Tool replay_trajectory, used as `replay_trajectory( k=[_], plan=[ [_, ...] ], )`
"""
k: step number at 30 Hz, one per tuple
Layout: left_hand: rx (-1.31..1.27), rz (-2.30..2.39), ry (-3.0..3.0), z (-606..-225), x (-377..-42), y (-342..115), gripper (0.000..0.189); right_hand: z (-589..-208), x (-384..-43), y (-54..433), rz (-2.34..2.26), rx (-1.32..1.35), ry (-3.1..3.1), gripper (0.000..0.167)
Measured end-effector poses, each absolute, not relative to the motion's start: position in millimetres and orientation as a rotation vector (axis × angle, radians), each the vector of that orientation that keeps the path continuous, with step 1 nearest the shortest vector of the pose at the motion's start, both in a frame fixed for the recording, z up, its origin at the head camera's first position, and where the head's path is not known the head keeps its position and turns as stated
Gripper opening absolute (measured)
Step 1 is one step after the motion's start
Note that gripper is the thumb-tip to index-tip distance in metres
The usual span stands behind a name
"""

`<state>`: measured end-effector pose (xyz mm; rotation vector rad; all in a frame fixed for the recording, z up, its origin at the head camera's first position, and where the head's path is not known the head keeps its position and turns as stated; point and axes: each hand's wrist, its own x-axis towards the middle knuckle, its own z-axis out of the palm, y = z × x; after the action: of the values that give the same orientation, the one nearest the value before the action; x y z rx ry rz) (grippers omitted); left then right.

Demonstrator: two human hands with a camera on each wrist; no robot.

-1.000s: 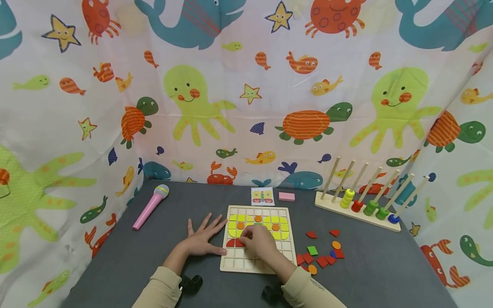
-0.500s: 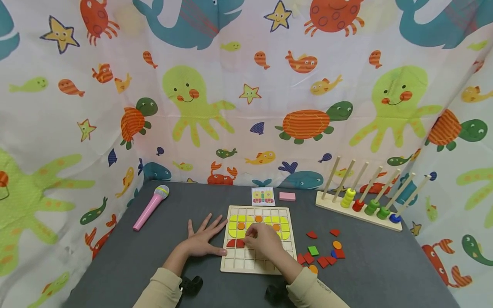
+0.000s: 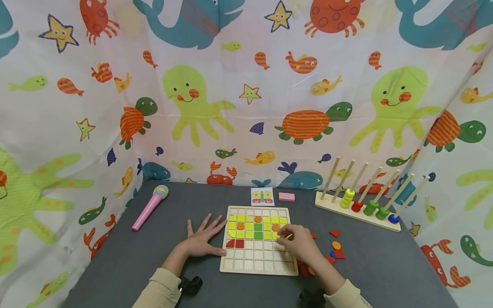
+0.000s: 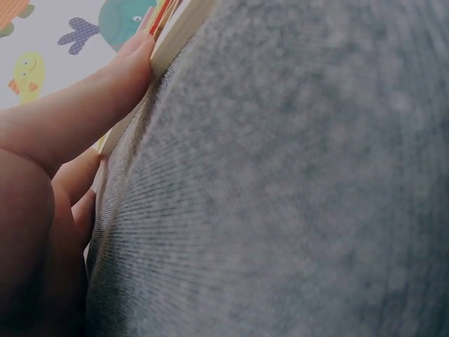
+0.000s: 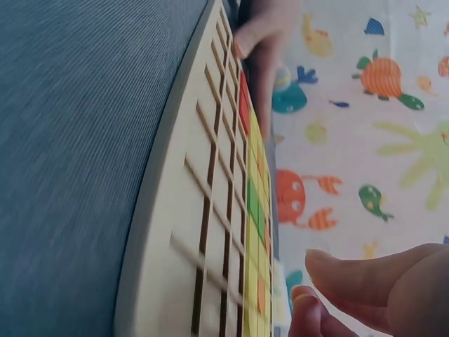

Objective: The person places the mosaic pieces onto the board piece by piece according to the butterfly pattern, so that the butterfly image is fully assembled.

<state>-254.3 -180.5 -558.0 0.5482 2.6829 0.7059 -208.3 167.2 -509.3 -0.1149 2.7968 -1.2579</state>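
Note:
A wooden grid board (image 3: 259, 268) lies on the dark table, its upper rows filled with yellow, orange and green tiles. Two red tiles (image 3: 235, 244), one with a rounded corner, sit side by side at its left, under the yellow block. My left hand (image 3: 202, 240) rests flat with fingers spread, its thumb touching the board's left edge; in the left wrist view the thumb (image 4: 105, 98) lies along that edge. My right hand (image 3: 304, 246) hovers over the board's right edge, fingers loosely bent. Between its thumb and fingertips nothing shows in the right wrist view.
Loose red, orange and blue pieces (image 3: 336, 245) lie right of the board, some behind the right hand. Past the board are a pattern card (image 3: 262, 196) and a pink block (image 3: 286, 196). A toy microphone (image 3: 151, 207) lies left; a peg rack with rings (image 3: 358, 212) stands right.
My right hand has left the second red tile in the grid and moved right to the board's edge, uncovering the green tiles. My left hand stays put.

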Motion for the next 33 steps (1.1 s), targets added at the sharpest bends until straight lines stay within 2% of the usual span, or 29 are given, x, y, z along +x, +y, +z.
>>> replay_trajectory(
  k=[8,14,21,27,33],
  plan=[
    [0.565,0.723,2.681,-554.5,-251.9,-179.4,0.106,-509.3,-191.2,211.0,-1.186,0.003,2.794,0.013],
    [0.579,0.729,2.683,-561.6,-254.1,-180.3,0.108,-515.5,-180.3,237.3,-1.167,0.017,2.76,0.02],
    [0.622,0.762,2.721,-576.4,-259.6,-185.9,0.109,-527.4,-184.0,250.6,-1.058,-0.105,2.748,0.03],
    [0.584,0.732,2.722,-573.9,-259.9,-184.5,0.112,-529.3,-189.9,262.2,-0.974,-0.168,2.748,0.023],
    [0.619,0.814,2.697,-566.9,-255.2,-184.5,0.108,-526.0,-196.9,264.0,-0.947,-0.166,2.749,0.026]
  ],
)
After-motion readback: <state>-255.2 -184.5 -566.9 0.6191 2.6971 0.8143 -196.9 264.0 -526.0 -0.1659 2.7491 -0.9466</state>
